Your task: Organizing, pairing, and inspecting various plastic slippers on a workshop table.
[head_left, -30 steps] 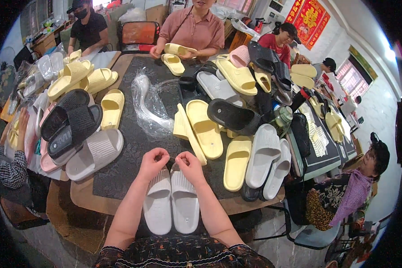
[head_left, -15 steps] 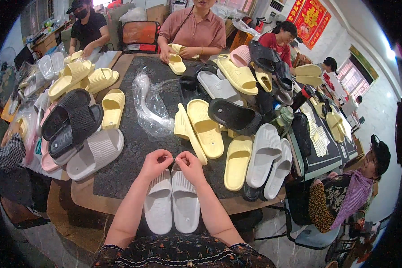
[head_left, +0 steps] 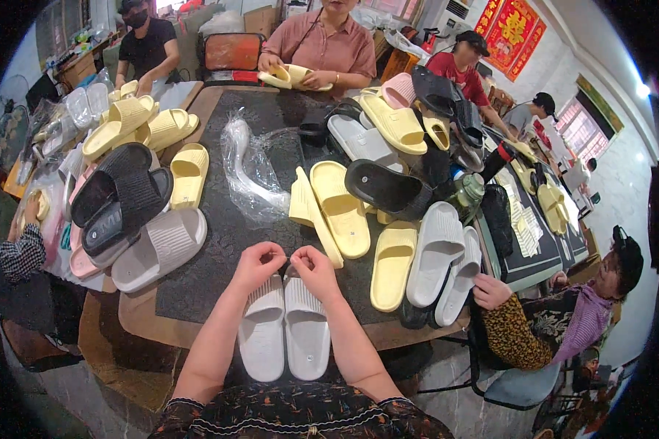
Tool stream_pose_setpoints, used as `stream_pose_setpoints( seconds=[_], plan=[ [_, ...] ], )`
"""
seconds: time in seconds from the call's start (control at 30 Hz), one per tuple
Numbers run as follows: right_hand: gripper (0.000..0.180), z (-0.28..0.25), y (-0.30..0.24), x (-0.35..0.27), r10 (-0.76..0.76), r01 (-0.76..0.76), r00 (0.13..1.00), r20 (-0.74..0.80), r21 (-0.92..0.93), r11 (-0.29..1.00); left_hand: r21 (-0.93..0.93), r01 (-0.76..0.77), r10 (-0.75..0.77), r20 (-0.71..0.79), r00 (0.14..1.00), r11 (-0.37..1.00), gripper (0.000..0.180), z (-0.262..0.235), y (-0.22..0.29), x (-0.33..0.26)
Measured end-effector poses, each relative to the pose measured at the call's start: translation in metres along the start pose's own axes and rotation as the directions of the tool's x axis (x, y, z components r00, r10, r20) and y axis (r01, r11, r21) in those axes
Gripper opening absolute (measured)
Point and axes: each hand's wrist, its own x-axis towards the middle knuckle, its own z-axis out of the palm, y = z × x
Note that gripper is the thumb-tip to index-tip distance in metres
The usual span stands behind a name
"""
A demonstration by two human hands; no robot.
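Observation:
Two light grey slide sandals lie side by side in front of me, a left one (head_left: pixel 261 347) and a right one (head_left: pixel 307 344), toes pointing away. Over their toe ends my left hand (head_left: pixel 258 265) and my right hand (head_left: pixel 315 272) almost meet, each closed in a pinch. Whatever sits between the fingertips is too small or hidden to make out. Just beyond my right hand lean two yellow slides (head_left: pixel 342 212). Crumpled clear plastic wrapping (head_left: pixel 247 172) lies on the dark mat past my hands.
At the left is a pile of black slides (head_left: pixel 124 183), grey and yellow ones. On the right, more slides surround a yellow slide (head_left: pixel 394 267) and a green bottle (head_left: pixel 468 189). A person's hand (head_left: pixel 492 291) touches a grey slide (head_left: pixel 458 289); opposite, a person holds yellow slides (head_left: pixel 289 76).
The person at the right has reached a hand to the grey slide at the table edge. Across the table, the yellow slides have been lifted and brought together. My hands stay nearly still.

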Motion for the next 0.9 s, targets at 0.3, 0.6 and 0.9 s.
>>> stream_pose_setpoints(
  seconds=[0.3,0.6,0.9],
  plan=[
    [0.009,0.0,0.003,-0.002,0.025,-0.025,0.999,-0.025,-0.005,1.0,-0.055,0.014,-0.015,-0.013,1.0,0.998,0.01,-0.002,0.003,-0.002],
    [0.009,0.0,0.0,0.003,0.014,-0.014,1.0,-0.016,-0.018,1.0,-0.022,-0.026,0.025,-0.035,0.999,0.999,0.011,-0.001,-0.004,0.003],
    [0.008,-0.001,0.009,0.001,0.014,-0.014,1.0,0.012,-0.018,1.0,0.079,-0.013,0.015,-0.027,1.0,0.997,0.01,0.005,-0.004,0.0]
  ],
)
